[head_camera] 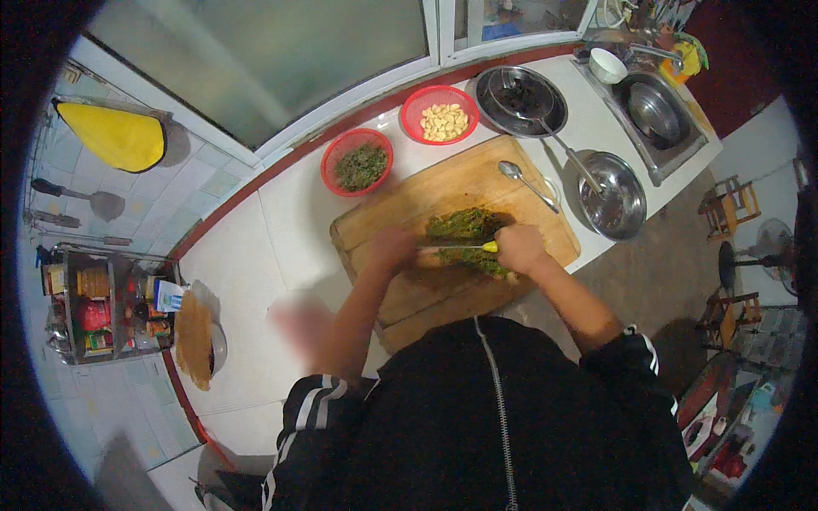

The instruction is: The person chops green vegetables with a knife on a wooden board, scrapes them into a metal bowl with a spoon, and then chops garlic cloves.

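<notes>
My right hand (pixel 521 249) grips the yellow handle of a knife (pixel 457 246) above a wooden cutting board (pixel 396 214). At the other end of the blade is my left hand (pixel 392 249), blurred, its fingers closed around the tip end. The blade lies crosswise between two portions of chopped greens (pixel 463 223), one beyond it and one on my side. Pale bits show at the near portion's right edge. A metal spoon (pixel 527 185) rests on the board's right side.
Past the board stand a red basket of dark herbs (pixel 360 167), a red basket of peeled garlic cloves (pixel 445 121) and a steel bowl (pixel 556 115) with a strainer (pixel 521 96). Right are another steel bowl (pixel 611 198) and the sink (pixel 671 128). A blurred person's hand (pixel 303 322) appears left.
</notes>
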The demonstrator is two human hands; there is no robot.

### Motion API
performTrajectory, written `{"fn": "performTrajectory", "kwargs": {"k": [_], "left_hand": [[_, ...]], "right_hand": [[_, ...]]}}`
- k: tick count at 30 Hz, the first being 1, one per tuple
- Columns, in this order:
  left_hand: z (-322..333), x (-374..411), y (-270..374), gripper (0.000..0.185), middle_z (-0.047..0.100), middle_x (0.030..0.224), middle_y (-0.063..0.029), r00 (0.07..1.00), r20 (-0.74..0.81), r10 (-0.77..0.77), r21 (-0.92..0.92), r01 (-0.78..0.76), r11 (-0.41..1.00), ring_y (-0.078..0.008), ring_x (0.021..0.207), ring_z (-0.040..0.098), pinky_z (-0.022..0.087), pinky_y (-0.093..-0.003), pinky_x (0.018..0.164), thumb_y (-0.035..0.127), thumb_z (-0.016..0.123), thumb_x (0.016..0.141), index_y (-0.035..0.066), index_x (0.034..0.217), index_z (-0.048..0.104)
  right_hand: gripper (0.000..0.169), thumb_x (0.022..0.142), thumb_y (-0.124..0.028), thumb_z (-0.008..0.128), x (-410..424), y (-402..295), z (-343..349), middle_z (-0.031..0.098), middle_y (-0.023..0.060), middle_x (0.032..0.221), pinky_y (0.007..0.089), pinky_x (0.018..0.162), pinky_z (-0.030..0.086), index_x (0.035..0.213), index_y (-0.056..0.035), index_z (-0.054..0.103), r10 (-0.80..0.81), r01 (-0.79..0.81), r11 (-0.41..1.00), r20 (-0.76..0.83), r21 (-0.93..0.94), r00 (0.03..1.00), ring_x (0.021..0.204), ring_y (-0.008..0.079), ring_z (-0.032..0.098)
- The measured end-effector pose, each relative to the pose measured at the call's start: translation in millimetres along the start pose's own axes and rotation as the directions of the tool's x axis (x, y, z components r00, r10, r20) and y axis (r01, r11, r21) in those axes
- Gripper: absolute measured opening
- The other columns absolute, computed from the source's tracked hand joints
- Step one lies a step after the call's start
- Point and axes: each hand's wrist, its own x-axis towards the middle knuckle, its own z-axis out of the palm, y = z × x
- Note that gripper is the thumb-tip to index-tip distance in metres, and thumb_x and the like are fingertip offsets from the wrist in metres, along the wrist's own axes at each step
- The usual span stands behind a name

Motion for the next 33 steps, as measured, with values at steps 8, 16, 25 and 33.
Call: {"fn": "performTrajectory", "kwargs": {"k": [8,16,25,33], "left_hand": [[-14.7,-5.7,-3.3,0.030,0.062,0.086,-0.0150,0.991,0.131,-0.009,-0.044,0.014,0.999,-0.0341,0.082,0.060,0.047,-0.0451,0.072,0.034,0.061,0.075,0.010,0.093,0.063],[-35.3,-7.2,2.3,0.029,0.062,0.080,-0.0117,0.980,0.176,0.092,0.062,-0.105,0.993,-0.0318,0.077,0.061,0.048,-0.0424,0.065,0.037,0.062,0.076,0.009,0.082,0.063],[-67.8,8.9,17.1,0.063,0.064,0.077,-0.0125,0.926,0.348,0.145,0.139,-0.204,0.969,-0.0307,0.074,0.063,0.048,-0.0418,0.062,0.067,0.049,0.073,0.006,0.074,0.065],[-49.4,17.0,29.0,0.068,0.064,0.075,-0.0128,0.965,0.230,0.124,0.142,-0.159,0.977,-0.0309,0.074,0.063,0.047,-0.0412,0.063,0.071,0.046,0.071,0.006,0.074,0.065]], "right_hand": [[0.016,0.071,-0.018,0.061,-21.0,-14.3,19.4,0.065,0.0162,0.074,0.0411,0.064,0.052,0.073,-0.0041,0.068,-0.008,0.011,0.998,-0.051,0.064,0.999,0.070,0.0298,0.066],[0.031,0.073,-0.034,0.065,-35.8,-25.4,31.8,0.064,0.0165,0.070,0.0417,0.063,0.051,0.070,-0.0032,0.067,0.025,-0.005,0.990,-0.139,0.140,0.990,0.068,0.0322,0.064],[0.032,0.072,-0.036,0.066,-59.6,-31.5,17.7,0.064,0.0169,0.071,0.0425,0.063,0.050,0.072,-0.0041,0.067,0.086,-0.073,0.979,-0.056,0.192,0.995,0.070,0.0318,0.064],[0.028,0.069,-0.034,0.066,-52.3,-9.3,17.1,0.063,0.0143,0.068,0.0426,0.059,0.049,0.072,-0.0063,0.064,0.077,-0.053,0.993,-0.240,0.104,0.968,0.068,0.0313,0.063]]}}
